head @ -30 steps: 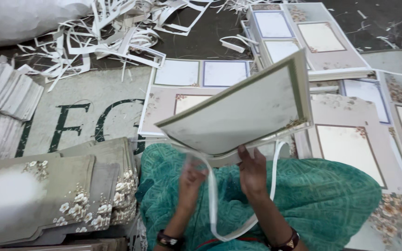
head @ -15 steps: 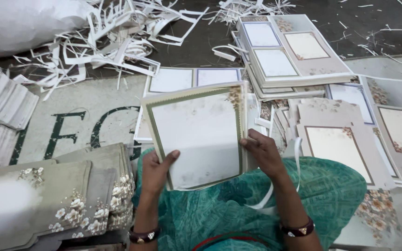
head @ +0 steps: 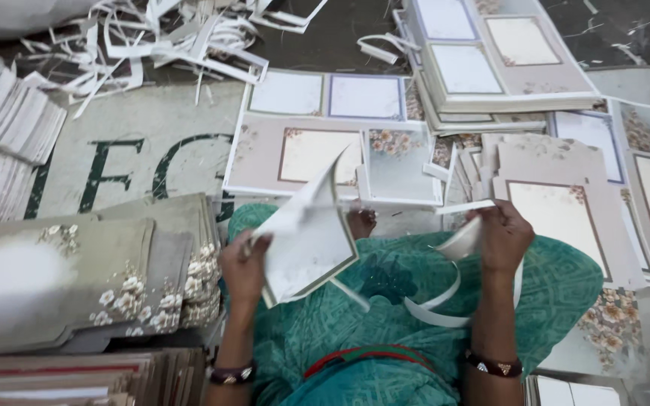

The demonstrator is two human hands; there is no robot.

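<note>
Over our teal patterned lap cloth (head: 415, 301) we hold the work in both hands. Our left hand (head: 244, 267) has its fingers closed on the edge of a pale printed card sheet with a thin gold border (head: 306, 240), tilted up on its side just above the lap cloth. Our right hand (head: 502, 239) pinches a long white paper trim strip (head: 445, 297), which curls down from the fingers and loops across the lap cloth. Sheet and strip are apart, so we judge the trimmed edge to be already off the sheet and the step in hand to be parting waste from card. Beyond the lap cloth lie flat floral-bordered cards (head: 317, 154) on the floor, with a taller stack of similar cards (head: 498, 68) further off and a heap of white paper offcuts (head: 167, 37) at the far left. Beside our left hand sits a pile of grey-green floral folders (head: 92, 271).
</note>
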